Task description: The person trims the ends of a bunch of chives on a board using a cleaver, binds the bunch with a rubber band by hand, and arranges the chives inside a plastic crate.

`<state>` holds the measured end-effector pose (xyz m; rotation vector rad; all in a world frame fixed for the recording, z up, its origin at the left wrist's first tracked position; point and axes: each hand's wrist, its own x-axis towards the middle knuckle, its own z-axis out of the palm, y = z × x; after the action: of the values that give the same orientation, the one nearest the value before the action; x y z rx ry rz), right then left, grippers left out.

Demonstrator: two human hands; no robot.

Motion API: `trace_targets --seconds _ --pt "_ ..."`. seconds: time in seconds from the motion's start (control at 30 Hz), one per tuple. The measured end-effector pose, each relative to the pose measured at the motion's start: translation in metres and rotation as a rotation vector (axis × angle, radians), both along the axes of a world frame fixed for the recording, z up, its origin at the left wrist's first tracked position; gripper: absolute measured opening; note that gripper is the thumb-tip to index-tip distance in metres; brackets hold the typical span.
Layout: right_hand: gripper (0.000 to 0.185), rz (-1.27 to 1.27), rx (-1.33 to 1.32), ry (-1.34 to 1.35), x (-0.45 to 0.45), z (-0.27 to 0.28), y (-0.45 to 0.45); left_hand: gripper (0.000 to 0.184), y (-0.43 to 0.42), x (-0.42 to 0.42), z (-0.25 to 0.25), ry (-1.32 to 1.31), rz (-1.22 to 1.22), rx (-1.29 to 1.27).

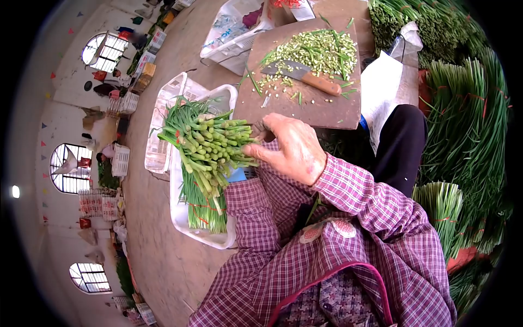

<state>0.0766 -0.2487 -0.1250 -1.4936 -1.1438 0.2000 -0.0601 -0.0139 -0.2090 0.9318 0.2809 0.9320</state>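
Observation:
A thick bunch of garlic scapes [210, 139] is held in front of me, its cut ends towards the right and its thin green tips to the left. A red band shows among the tips. My left sleeve reaches in under the bunch; the left hand itself is hidden behind the stalks, which rest up off the basket. My right hand [296, 148] is at the cut ends, thumb and curled fingers on the outermost stalks. Just beyond it, a knife [302, 76] with a wooden handle lies on a brown board [305, 111] among chopped stalk pieces [321, 52].
Below the bunch, a white basket [177, 218] contains a banded bundle [207, 215]. Another white crate [163, 131] stands beside it, and a crate with plastic bags [231, 32] sits further off. Large piles of banded green stems [457, 120] line my right side.

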Motion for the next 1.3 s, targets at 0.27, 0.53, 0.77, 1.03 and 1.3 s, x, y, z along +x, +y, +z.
trace_targets --seconds 0.27,0.53,0.77,1.03,1.3 --pt "0.037 -0.113 0.105 -0.039 -0.007 -0.002 0.007 0.060 0.003 0.000 0.001 -0.029 -0.008 -0.010" --pt "0.024 -0.133 0.241 -0.076 -0.011 -0.004 0.009 0.063 0.002 0.003 0.000 -0.054 -0.030 -0.020" --pt "0.015 -0.023 0.317 0.256 0.020 0.003 -0.024 0.065 0.003 0.005 -0.002 -0.082 -0.037 -0.023" --pt "0.030 -0.012 0.317 -0.352 0.012 0.021 -0.014 0.068 0.000 0.006 -0.002 -0.108 -0.032 -0.027" --pt "0.024 0.015 0.170 -0.589 -0.002 -0.003 -0.019 0.071 -0.002 0.008 -0.001 -0.123 -0.045 -0.022"
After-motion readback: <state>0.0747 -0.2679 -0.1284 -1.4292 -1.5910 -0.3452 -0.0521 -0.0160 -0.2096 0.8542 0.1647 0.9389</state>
